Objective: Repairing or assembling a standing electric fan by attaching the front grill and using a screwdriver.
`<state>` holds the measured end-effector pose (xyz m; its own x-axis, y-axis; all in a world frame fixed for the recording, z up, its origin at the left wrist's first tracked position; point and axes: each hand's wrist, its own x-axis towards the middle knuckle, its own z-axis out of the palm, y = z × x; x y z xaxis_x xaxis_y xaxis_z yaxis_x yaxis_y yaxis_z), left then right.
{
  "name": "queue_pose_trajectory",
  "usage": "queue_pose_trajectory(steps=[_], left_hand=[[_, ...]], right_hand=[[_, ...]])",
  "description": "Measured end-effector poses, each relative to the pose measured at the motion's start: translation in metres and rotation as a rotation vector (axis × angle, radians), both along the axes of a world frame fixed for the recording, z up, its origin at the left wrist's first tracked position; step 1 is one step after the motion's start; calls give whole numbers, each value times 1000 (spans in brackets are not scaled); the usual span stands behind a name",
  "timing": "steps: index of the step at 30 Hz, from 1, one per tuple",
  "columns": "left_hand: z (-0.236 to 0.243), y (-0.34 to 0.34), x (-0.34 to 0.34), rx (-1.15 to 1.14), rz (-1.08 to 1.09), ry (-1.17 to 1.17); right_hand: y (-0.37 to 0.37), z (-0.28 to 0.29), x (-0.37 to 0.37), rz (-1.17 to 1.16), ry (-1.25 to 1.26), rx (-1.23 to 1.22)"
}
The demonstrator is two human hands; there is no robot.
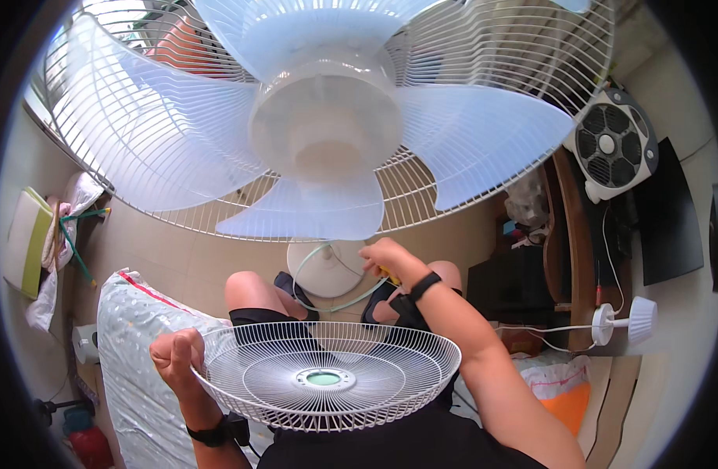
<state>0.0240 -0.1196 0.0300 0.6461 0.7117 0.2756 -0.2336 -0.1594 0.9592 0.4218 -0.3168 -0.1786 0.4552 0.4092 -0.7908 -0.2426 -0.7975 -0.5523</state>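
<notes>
Front fan grille [325, 378] held above my lap [253, 315]; fan blades [484, 129] exposed ahead.
My left hand [175, 359] is closed at the grille's left rim, apparently to steady it, tilted clear of the blades. My right hand [394, 262] is curled low beside a pale green hoop [351, 305]; whether it grips that, I cannot tell. The rear cage [503, 47] stands behind the blades, presumably as their backing guard.

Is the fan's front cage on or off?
Off: the front cage is beside the left hand, apart from the blades, which have no cage in front.
</notes>
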Motion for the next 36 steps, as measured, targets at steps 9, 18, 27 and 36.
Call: queue_pose_trajectory(steps=[9, 18, 27, 36], left_hand=[[15, 29, -5, 26, 85, -24], [32, 22, 1, 40, 110, 1], [44, 2, -2, 64, 205, 60], [50, 9, 11, 78, 119, 63]], right_hand=[[47, -62, 14, -763, 502, 389], [68, -80, 6, -680, 476, 455], [103, -116, -23, -649, 532, 492], [39, -132, -36, -737, 479, 490]])
